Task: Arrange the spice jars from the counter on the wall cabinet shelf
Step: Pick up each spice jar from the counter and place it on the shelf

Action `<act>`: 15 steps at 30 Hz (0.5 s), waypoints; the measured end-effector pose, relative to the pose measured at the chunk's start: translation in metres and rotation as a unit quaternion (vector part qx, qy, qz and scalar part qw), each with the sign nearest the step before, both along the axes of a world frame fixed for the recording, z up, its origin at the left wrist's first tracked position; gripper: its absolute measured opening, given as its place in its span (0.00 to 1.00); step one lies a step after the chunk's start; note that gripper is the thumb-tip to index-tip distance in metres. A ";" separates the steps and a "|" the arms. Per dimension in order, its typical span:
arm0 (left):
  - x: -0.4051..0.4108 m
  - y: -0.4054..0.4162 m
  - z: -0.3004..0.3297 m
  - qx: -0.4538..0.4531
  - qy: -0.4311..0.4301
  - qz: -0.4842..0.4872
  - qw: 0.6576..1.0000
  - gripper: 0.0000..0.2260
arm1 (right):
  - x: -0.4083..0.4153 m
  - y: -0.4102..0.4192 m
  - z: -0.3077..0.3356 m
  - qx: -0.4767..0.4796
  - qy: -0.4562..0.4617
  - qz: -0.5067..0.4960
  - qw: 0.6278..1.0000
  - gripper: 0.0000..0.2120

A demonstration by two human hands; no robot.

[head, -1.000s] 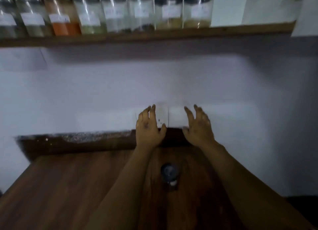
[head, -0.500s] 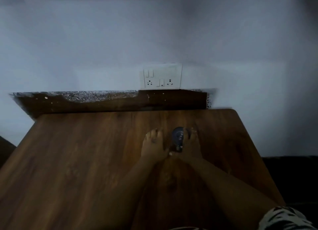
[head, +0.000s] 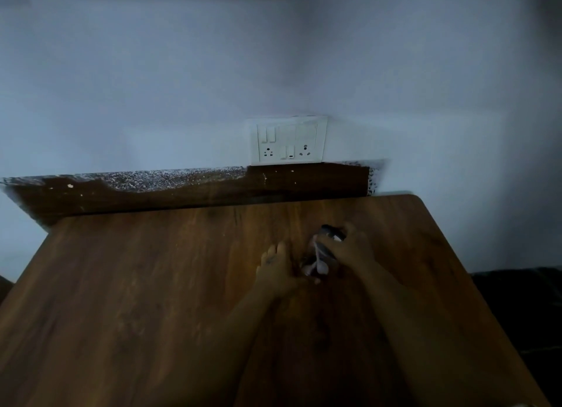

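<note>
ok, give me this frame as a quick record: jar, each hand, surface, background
jar: spice jar, dark lid, tilted, on the counter
right hand: right hand grips the jar from the right
left hand: left hand beside the jar on its left, fingers fairly straight; contact with the jar unclear
surface: brown wood-grain counter
background: white socket plate on the wall behind
shelf: not in view

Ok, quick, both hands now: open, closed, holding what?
Left hand: open, resting on the counter beside the jar.
Right hand: grips the jar.
</note>
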State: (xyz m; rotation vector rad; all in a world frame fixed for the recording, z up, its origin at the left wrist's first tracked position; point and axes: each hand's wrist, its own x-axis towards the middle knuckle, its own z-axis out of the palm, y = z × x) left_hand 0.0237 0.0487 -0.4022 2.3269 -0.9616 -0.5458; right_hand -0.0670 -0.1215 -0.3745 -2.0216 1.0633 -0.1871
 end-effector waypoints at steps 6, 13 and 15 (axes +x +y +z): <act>-0.011 -0.004 0.029 -0.218 0.145 -0.003 0.965 0.27 | 0.007 0.005 0.065 0.041 -0.020 0.056 0.997 0.31; -0.008 0.005 0.065 -0.305 0.240 -0.017 0.922 0.31 | 0.001 0.017 0.084 0.244 -0.247 0.029 0.937 0.25; -0.008 0.003 0.070 -0.299 0.070 -0.019 0.951 0.39 | 0.005 0.023 0.087 0.204 -0.251 0.000 0.946 0.28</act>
